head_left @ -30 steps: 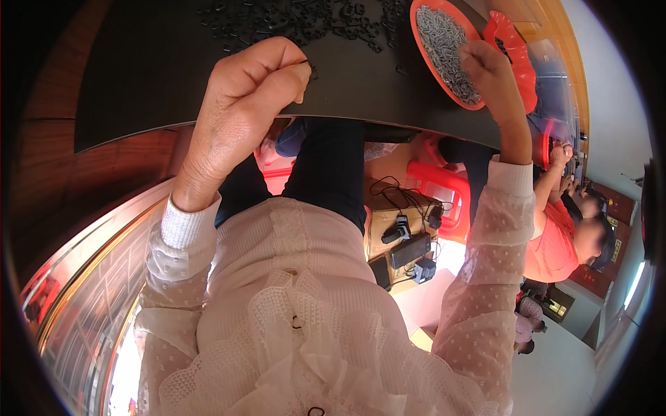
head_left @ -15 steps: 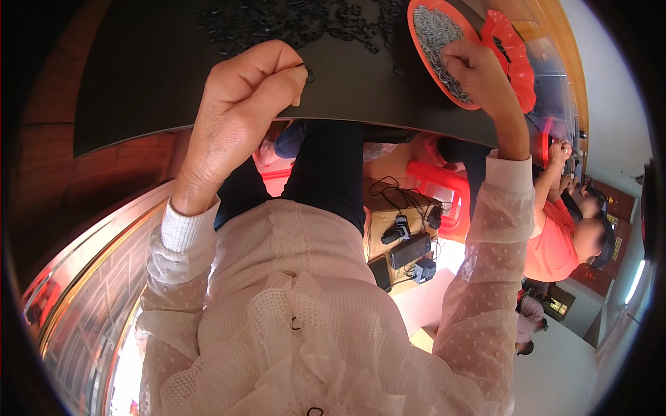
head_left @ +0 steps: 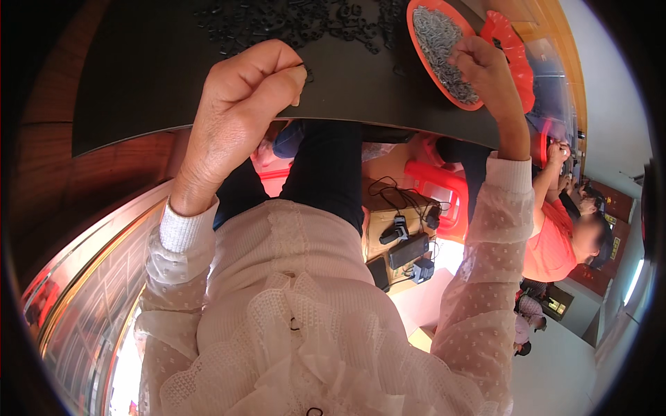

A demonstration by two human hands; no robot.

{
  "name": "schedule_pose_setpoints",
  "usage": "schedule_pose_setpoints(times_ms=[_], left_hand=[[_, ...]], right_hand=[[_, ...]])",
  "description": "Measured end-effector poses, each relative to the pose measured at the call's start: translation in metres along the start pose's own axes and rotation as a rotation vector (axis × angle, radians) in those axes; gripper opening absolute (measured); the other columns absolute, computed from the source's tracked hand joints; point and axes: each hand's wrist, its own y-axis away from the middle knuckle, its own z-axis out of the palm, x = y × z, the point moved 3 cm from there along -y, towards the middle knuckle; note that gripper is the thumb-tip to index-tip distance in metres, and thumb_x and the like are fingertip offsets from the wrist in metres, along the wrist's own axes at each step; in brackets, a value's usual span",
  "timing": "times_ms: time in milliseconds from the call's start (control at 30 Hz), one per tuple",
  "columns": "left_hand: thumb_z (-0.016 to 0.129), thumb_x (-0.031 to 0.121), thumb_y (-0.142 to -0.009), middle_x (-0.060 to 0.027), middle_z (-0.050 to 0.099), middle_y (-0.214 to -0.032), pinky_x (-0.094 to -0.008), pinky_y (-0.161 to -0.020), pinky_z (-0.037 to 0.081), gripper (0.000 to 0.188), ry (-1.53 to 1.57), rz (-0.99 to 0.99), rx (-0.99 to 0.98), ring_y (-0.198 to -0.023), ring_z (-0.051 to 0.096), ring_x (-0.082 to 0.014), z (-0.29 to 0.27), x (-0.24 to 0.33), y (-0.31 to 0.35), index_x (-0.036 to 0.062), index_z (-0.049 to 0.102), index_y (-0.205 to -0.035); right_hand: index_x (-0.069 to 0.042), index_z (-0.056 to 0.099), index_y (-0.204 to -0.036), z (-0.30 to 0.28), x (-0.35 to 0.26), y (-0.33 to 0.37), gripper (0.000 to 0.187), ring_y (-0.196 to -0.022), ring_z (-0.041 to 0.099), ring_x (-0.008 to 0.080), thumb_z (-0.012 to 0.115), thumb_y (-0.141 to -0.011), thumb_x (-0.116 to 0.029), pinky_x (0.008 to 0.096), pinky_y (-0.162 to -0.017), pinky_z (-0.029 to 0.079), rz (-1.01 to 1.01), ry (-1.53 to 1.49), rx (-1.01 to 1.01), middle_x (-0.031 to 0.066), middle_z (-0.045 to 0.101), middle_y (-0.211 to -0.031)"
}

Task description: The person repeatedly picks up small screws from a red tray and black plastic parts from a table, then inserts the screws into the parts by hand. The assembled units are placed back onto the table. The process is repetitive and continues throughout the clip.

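Observation:
My left hand is closed in a pinch above the near part of the dark table. A small black piece juts out from between its thumb and forefinger; most of it is hidden by the fingers. On the right, my right hand is over the near right rim of an orange bowl. Small grey screw-like pins fill that bowl. The fingers of this hand are curled together by the pins, and whatever is between them cannot be made out.
Many loose black pieces lie across the far side of the table. A red wavy-edged dish stands right of the bowl. Below the table are a cardboard box with chargers and cables, and a red stool. Other people sit at the right.
My right hand has shifted slightly right, from over the pins toward the bowl's rim. My left hand stays in place with the black piece.

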Motion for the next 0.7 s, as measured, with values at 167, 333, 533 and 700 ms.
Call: schedule_pose_setpoints(times_ms=[167,333,533,700], left_hand=[[0.052,0.007,-0.088,0.0031,0.051,-0.065,-0.0198,-0.045,0.031,0.013,0.016,0.063,0.02,-0.052,0.041,-0.0018,0.001,-0.001,0.0,0.0029,0.057,-0.077],[0.053,0.006,-0.088,0.0033,0.051,-0.063,-0.0195,-0.042,0.032,0.013,0.014,0.108,0.036,-0.051,0.043,-0.0013,0.001,-0.001,0.0,0.0025,0.057,-0.076],[0.053,0.007,-0.088,0.0033,0.052,-0.065,-0.0196,-0.045,0.031,0.013,0.025,0.047,0.014,-0.052,0.041,-0.0018,0.001,0.001,-0.002,0.003,0.058,-0.077],[0.051,0.009,-0.089,0.0036,0.053,-0.068,-0.02,-0.052,0.028,0.013,0.004,0.016,0.006,-0.057,0.037,-0.0024,-0.001,0.001,0.001,0.0042,0.058,-0.079]], right_hand=[[0.003,0.061,-0.088,0.002,0.009,-0.003,0.018,-0.07,0.058,0.018,0.061,-0.08,-0.013,0.0314,-0.066,0.046,-0.129,0.045,-0.034,0.0085,0.06,-0.074],[0.003,0.061,-0.088,0.011,0.0,-0.001,0.014,-0.065,0.05,0.011,0.059,-0.084,-0.01,0.0274,-0.062,0.043,-0.09,0.242,-0.117,0.0031,0.056,-0.07],[0.004,0.061,-0.087,0.008,0.005,-0.007,0.015,-0.064,0.053,0.0146,0.059,-0.081,-0.01,0.0289,-0.062,0.044,-0.158,0.251,-0.07,0.0076,0.058,-0.07],[0.003,0.062,-0.085,0.001,-0.004,-0.003,0.016,-0.065,0.057,0.0187,0.059,-0.077,-0.01,0.0316,-0.063,0.046,-0.083,0.142,-0.006,0.0119,0.061,-0.071]])
